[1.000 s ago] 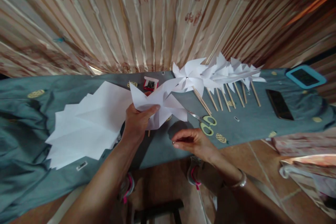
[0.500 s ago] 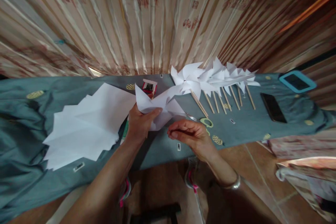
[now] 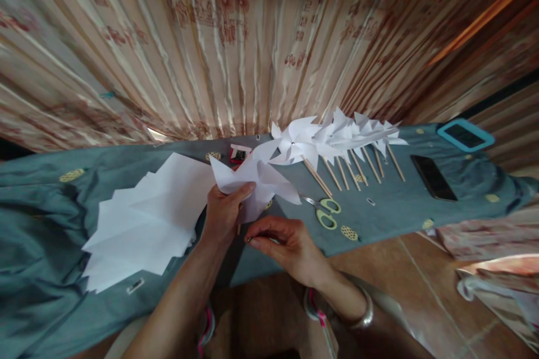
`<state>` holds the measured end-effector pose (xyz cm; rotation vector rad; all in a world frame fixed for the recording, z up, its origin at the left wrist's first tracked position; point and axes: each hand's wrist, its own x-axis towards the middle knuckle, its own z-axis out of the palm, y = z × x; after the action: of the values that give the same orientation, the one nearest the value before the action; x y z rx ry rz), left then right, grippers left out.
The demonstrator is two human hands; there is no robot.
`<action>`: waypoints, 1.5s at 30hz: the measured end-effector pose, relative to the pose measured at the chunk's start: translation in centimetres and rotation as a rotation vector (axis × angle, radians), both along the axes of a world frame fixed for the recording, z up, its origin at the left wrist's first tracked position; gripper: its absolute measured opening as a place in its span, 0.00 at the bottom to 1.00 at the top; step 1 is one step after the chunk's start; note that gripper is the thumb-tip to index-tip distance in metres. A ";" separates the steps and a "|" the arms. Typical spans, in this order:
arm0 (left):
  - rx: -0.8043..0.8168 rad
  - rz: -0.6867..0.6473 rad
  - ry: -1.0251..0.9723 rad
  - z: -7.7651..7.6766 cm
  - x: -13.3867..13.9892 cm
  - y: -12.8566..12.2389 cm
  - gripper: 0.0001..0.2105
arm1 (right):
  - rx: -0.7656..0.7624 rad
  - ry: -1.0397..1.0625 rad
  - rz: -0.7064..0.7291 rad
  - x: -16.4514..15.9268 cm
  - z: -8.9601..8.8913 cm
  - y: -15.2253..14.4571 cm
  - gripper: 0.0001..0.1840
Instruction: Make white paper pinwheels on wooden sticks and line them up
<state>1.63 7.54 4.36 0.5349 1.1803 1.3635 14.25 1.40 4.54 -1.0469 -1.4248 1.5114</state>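
Paper pinwheel [image 3: 261, 179] is all white, with big pointy blades that curl and spread out like a star. One sharp tip sticks up on its left side, and another reaches out to the right. It is up above the long table, near the middle of the view. At its 7 o'clock, the left hand [image 3: 222, 213] grips it, with the thumb pressed on top of the paper. A bit of stick [image 3: 239, 229] peeks out under it. At 5 o'clock, the right hand [image 3: 286, 244] pinches a tiny dark thing [image 3: 249, 239], too small to name. Below is a blue-green cloth [image 3: 387, 210] with yellow pineapples [image 3: 349, 233] on it, wrinkly at the left end. Going round from the pinwheel, a little red box [image 3: 240, 153] is just beside it at 11 o'clock, and a row of white pinwheels [image 3: 298, 143] lies at 2. A black phone [image 3: 433, 178] is at 3, green scissors [image 3: 327, 213] are at 4, and a fanned pile of paper [image 3: 147, 213] is at 8. A tan curtain [image 3: 236, 67] with red pictures hangs at 12. Brown floor tiles [image 3: 421, 280] show at 4.
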 end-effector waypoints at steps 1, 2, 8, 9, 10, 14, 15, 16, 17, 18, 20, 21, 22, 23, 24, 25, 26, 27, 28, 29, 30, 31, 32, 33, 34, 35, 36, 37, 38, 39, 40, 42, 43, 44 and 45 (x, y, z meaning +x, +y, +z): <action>-0.005 0.005 -0.013 0.0 0.0 0.0 0.19 | -0.008 0.006 0.002 -0.1 0.0 0.0 0.04; -0.010 0.011 -0.023 0.0 -0.1 0.0 0.19 | -0.013 0.011 -0.001 -0.2 0.1 0.0 0.04; 0.010 0.009 -0.037 0.4 -0.4 -0.2 0.17 | 0.122 -0.122 -0.104 -1.1 0.3 0.1 0.06; 0.023 0.005 -0.026 0.5 -0.5 -0.3 0.16 | 0.158 -0.148 -0.114 -1.2 0.5 0.1 0.06; 0.036 0.001 -0.015 0.6 -0.5 -0.3 0.16 | 0.194 -0.165 -0.121 -1.4 0.6 0.0 0.07; 0.074 0.000 -0.002 0.7 -0.7 -0.4 0.20 | 0.275 -0.164 -0.133 -1.7 1.1 0.1 0.09; 0.078 0.008 0.004 0.6 -0.8 -0.5 0.20 | 0.276 -0.155 -0.134 -1.7 1.2 0.1 0.10; 0.081 0.020 0.011 0.6 -0.9 -0.4 0.20 | 0.270 -0.145 -0.139 -1.7 1.2 0.2 0.10; 0.083 0.031 0.020 0.5 -1.0 -0.4 0.20 | 0.263 -0.135 -0.147 -1.7 1.2 0.3 0.10; 0.083 0.039 0.030 0.5 -1.1 -0.4 0.21 | 0.258 -0.124 -0.158 -1.6 1.2 0.4 0.10; 0.088 0.046 0.050 0.3 -1.3 -0.4 0.22 | 0.266 -0.110 -0.186 -1.5 1.2 0.5 0.08; 0.091 0.049 0.063 0.3 -1.4 -0.4 0.22 | 0.278 -0.111 -0.196 -1.5 1.3 0.6 0.08; 0.095 0.052 0.074 0.2 -1.5 -0.4 0.23 | 0.295 -0.121 -0.202 -1.4 1.4 0.7 0.09; 0.097 0.052 0.084 0.2 -1.5 -0.4 0.23 | 0.319 -0.137 -0.206 -1.4 1.5 0.7 0.09; 0.098 0.052 0.089 0.2 -1.6 -0.4 0.23 | 0.348 -0.160 -0.208 -1.3 1.7 0.8 0.09; 0.098 0.053 0.090 0.2 -1.6 -0.4 0.23 | 0.379 -0.186 -0.208 -1.3 1.8 0.8 0.10; 0.098 0.054 0.086 0.2 -1.6 -0.5 0.23 | 0.412 -0.210 -0.211 -1.2 2.0 0.9 0.10; 0.098 0.055 0.081 0.2 -1.6 -0.5 0.24 | 0.442 -0.231 -0.215 -1.2 2.2 0.9 0.10; 0.096 0.055 0.077 0.2 -1.5 -0.5 0.24 | 0.465 -0.251 -0.222 -1.2 2.4 0.9 0.11; 0.092 0.055 0.075 0.3 -1.5 -0.5 0.24 | 0.481 -0.269 -0.231 -1.2 2.5 0.9 0.11; 0.089 0.055 0.075 0.3 -1.5 -0.5 0.25 | 0.492 -0.287 -0.241 -1.1 2.6 0.9 0.11; 0.085 0.053 0.079 0.3 -1.5 -0.5 0.25 | 0.502 -0.304 -0.251 -1.1 2.7 0.9 0.11; 0.082 0.052 0.083 0.3 -1.5 -0.5 0.25 | 0.513 -0.321 -0.259 -1.1 2.7 0.9 0.10; 0.082 0.051 0.088 0.3 -1.5 -0.5 0.26 | 0.527 -0.339 -0.265 -1.1 2.8 0.9 0.10; 0.085 0.051 0.092 0.2 -1.5 -0.5 0.26 | 0.541 -0.354 -0.272 -1.1 2.8 0.9 0.10; 0.089 0.051 0.093 0.1 -1.5 -0.5 0.27 | 0.554 -0.368 -0.280 -1.1 2.8 0.9 0.10; 0.092 0.050 0.094 0.1 -1.5 -0.5 0.27 | 0.562 -0.379 -0.288 -1.0 2.8 0.9 0.10; 0.095 0.051 0.093 0.0 -1.5 -0.5 0.27 | 0.567 -0.388 -0.297 -1.0 2.8 0.9 0.10; 0.099 0.050 0.093 0.0 -1.4 -0.5 0.28 | 0.570 -0.394 -0.306 -0.9 2.8 0.9 0.10; 0.102 0.050 0.094 -0.1 -1.4 -0.5 0.28 | 0.571 -0.398 -0.313 -0.8 2.8 0.9 0.10; 0.105 0.049 0.098 -0.1 -1.3 -0.5 0.28 | 0.573 -0.402 -0.321 -0.7 2.9 0.9 0.09; 0.107 0.044 0.107 -0.1 -1.3 -0.5 0.29 | 0.575 -0.409 -0.325 -0.6 2.9 0.9 0.09; 0.108 0.040 0.108 -0.1 -1.2 -0.5 0.29 | 0.578 -0.412 -0.323 -0.5 2.9 0.9 0.09; 0.108 0.037 0.107 -0.1 -1.2 -0.5 0.30 | 0.582 -0.414 -0.318 -0.5 2.8 0.9 0.09; 0.110 0.035 0.104 -0.1 -1.2 -0.5 0.30 | 0.586 -0.414 -0.311 -0.4 2.8 0.9 0.09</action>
<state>0.47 7.07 4.25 0.6734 1.2084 1.4506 13.81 2.31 7.35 -1.1667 -1.7400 0.6085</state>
